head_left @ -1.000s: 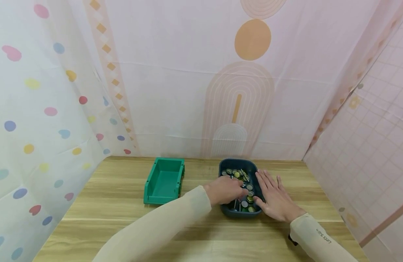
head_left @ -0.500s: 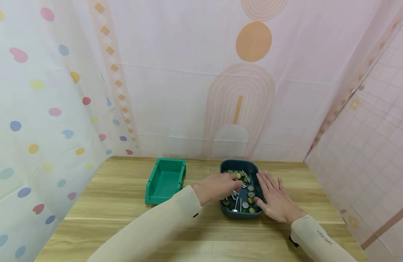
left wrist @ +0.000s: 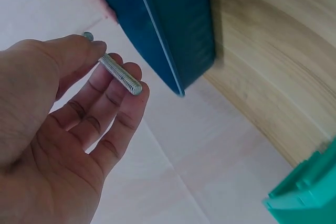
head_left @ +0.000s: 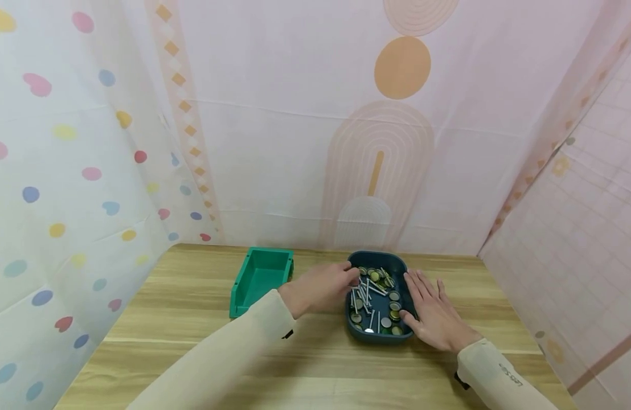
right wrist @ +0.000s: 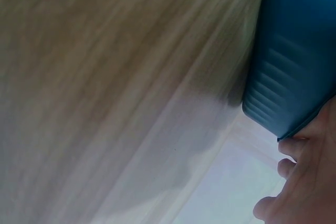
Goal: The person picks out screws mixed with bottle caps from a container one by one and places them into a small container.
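Note:
My left hand [head_left: 323, 287] pinches a silver bolt [left wrist: 121, 74] between thumb and fingertips. Its threaded shaft shows clearly in the left wrist view, past the thumb. In the head view this hand is at the left rim of a dark blue basin [head_left: 379, 337]. Inside the basin lie several bolts [head_left: 365, 293], mostly on the left, and several round caps [head_left: 394, 306] that look like bottle caps in gold and silver. Against the basin's right side rests my right hand [head_left: 435, 313], fingers straight and thumb over the rim.
A green open-fronted bin [head_left: 261, 282] stands left of the basin, partly behind my left forearm, with no contents visible. Both sit on a wooden table [head_left: 326, 364]. Patterned cloth [head_left: 274, 142] hangs behind the far edge and along both sides.
My left hand has risen out of the basin and moved left towards its rim, bringing a bolt with it and uncovering the bolts beneath. The right hand stays at the basin's side.

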### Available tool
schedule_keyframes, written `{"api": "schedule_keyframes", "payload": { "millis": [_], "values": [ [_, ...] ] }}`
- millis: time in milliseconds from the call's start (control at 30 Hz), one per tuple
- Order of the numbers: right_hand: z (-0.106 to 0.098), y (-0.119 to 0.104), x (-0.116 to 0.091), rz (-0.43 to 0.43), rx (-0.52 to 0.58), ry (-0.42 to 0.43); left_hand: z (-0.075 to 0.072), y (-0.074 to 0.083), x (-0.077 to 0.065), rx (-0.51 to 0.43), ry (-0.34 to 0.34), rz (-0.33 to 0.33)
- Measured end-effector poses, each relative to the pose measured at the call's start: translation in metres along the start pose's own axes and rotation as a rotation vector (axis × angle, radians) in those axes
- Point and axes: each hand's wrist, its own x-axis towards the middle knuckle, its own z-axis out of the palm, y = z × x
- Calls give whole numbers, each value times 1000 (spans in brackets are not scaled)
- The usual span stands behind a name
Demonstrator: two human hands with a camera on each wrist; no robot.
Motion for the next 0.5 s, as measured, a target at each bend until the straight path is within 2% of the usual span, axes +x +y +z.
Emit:
{"api": "schedule_keyframes", "payload": {
  "millis": [267,500],
  "values": [
    [-1,0,0,4,4,-14,-4,-19,-14,-59,41,-80],
    [-2,-1,-1,3,12,-18,-2,-36,-29,-142,86,-124]
  ]
}}
